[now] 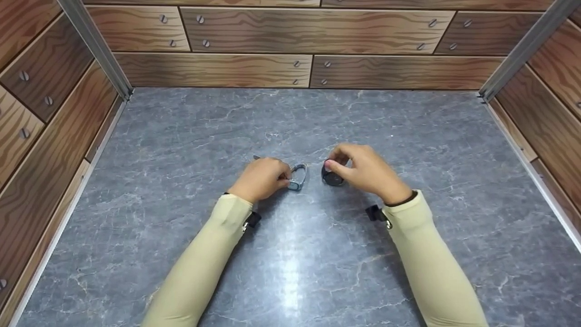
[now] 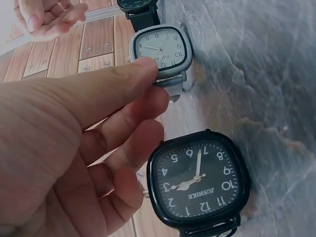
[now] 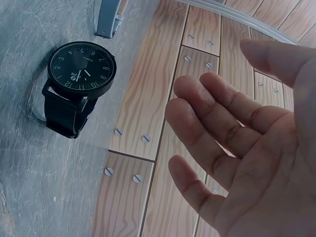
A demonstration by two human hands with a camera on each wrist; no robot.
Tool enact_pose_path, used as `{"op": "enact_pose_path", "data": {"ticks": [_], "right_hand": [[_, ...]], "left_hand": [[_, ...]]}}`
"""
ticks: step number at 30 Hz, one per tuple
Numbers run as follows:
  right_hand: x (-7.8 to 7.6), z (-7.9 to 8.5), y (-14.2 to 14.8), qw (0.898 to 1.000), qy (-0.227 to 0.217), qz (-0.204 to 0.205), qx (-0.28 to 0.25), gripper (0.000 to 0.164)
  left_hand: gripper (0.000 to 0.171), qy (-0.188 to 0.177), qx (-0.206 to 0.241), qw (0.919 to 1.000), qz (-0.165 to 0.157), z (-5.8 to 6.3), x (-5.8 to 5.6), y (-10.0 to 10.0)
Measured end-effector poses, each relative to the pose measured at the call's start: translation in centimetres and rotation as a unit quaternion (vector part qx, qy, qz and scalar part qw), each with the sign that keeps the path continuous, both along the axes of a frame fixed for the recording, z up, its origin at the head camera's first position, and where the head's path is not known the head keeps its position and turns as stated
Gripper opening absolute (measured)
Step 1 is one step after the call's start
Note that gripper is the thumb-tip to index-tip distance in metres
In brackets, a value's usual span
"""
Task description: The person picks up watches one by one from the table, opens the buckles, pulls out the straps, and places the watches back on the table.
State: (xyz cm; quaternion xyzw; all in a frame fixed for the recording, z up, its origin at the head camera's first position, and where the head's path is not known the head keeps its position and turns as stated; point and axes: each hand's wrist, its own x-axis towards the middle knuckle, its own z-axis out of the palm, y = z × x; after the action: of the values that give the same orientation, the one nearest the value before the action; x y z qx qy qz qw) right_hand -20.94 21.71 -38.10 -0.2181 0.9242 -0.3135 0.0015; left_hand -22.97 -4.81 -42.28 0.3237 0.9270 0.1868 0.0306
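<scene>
My left hand [image 1: 263,179] pinches the edge of a pale grey-blue wristwatch [image 1: 295,185] between thumb and index finger; its squarish white dial [image 2: 160,49] shows in the left wrist view. Beside the curled lower fingers stands a black square wristwatch [image 2: 197,180], mostly hidden by that hand in the head view. To the right, a round black wristwatch [image 1: 333,177] stands on its looped strap, its dial [image 3: 81,69] tilted up. My right hand [image 1: 365,170] hovers beside it; in the right wrist view its loosely bent fingers [image 3: 190,126] are apart from the watch and hold nothing.
The watches stand on a grey marble-patterned tabletop [image 1: 204,131]. Wood-patterned panels [image 1: 313,32] enclose the back and both sides, with metal posts [image 1: 102,50] at the back corners. Both forearms wear pale yellow sleeves [image 1: 195,268], with a small black camera [image 1: 252,220] at the wrist.
</scene>
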Motion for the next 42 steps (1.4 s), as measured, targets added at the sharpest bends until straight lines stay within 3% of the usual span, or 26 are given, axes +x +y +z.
{"op": "enact_pose_path", "data": {"ticks": [6,11,17,23,30,35,38,42], "right_hand": [[0.0,0.0,-0.1,1.0,-0.005,-0.011,0.01,0.018],[0.0,-0.1,-0.1,1.0,-0.005,-0.018,0.011,0.019],[0.0,-0.2,-0.2,1.0,-0.001,-0.03,-0.008,0.017],[0.2,0.3,-0.5,0.998,0.018,-0.045,-0.047,0.016],[0.6,1.2,-0.5,0.993,0.063,-0.058,-0.08,0.013],[1.1,1.9,-0.7,0.985,0.08,-0.044,-0.143,0.01],[1.3,2.2,-0.9,0.978,0.062,-0.032,-0.195,0.011],[1.7,2.5,-0.9,0.964,0.005,-0.018,-0.264,0.016]], "left_hand": [[0.011,0.024,0.005,0.9996,-0.016,0.3,-0.1,-0.2],[0.014,0.039,0.04,0.9984,-0.009,1.0,-0.3,-0.8],[0.015,0.065,0.105,0.9923,0.013,2.4,-0.4,-1.4],[0.014,0.102,0.14,0.9848,0.008,4.3,0.6,-1.8],[0.013,0.196,0.169,0.9651,-0.038,5.9,2.0,-1.5],[0.011,0.256,0.18,0.9477,-0.061,6.5,2.9,-1.0],[0.009,0.27,0.189,0.9415,-0.07,6.7,3.3,-0.8],[0.01,0.28,0.19,0.9377,-0.079,6.9,3.6,-0.5]]}}
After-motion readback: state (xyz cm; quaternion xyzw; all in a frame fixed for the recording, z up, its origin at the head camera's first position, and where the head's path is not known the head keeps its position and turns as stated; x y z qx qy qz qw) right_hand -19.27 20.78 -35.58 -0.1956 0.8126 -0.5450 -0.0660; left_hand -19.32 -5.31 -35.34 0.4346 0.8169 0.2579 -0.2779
